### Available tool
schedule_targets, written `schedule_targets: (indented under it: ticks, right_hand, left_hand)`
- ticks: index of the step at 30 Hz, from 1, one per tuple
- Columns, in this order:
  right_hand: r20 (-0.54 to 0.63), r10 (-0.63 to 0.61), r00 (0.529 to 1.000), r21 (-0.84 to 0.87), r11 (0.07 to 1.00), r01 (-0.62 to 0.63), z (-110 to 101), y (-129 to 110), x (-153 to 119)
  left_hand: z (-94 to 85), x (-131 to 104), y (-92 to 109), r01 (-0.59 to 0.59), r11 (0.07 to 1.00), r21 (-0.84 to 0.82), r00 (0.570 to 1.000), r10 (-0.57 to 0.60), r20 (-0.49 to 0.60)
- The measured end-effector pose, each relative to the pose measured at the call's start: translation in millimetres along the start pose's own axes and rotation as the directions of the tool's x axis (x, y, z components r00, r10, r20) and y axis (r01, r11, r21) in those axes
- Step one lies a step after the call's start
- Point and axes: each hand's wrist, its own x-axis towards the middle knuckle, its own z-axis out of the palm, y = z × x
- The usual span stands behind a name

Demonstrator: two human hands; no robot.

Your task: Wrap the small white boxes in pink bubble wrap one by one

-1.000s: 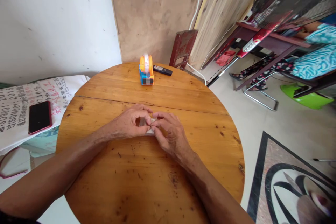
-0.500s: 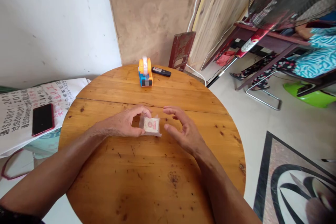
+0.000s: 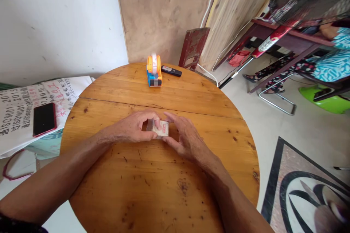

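A small white box with red print [image 3: 163, 128], partly in clear wrapping, sits at the middle of the round wooden table [image 3: 164, 182]. My left hand [image 3: 133, 125] grips its left side, with the thumb at the near edge and a finger on top. From the right, my right hand [image 3: 188, 138] closes on the box, its thumb at the near corner and its fingers at the far corner. The other fingers of both hands are partly hidden.
An orange and blue tape dispenser [image 3: 154, 71] and a black remote [image 3: 171, 71] lie at the table's far edge. A phone [image 3: 44, 119] rests on printed sacks at left. A chair [image 3: 194, 48] stands behind; a fan [image 3: 270, 42] and a seated person are at right.
My right hand has moved left and closed on the box. The wrapping's right end, which stuck out before, is now against the box. The view has shifted slightly.
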Motion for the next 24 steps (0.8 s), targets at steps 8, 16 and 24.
schedule_targets:
  ticks: [8,16,24]
  right_hand:
    - [-0.024,0.002,1.000,0.022,1.000,-0.001,-5,-7,-1]
    - [-0.113,0.047,0.992,0.106,0.994,-0.035,8,-17,6]
    - [-0.187,0.172,0.967,0.221,0.967,-0.129,16,-22,13]
  left_hand:
    - [3.5,0,1,0.038,0.998,-0.057,0.999,-0.040,-0.027]
    - [1.1,2,-2,-0.055,0.998,-0.028,0.998,0.055,0.006]
    - [1.2,0,-6,0.065,0.994,-0.085,0.996,-0.069,-0.048]
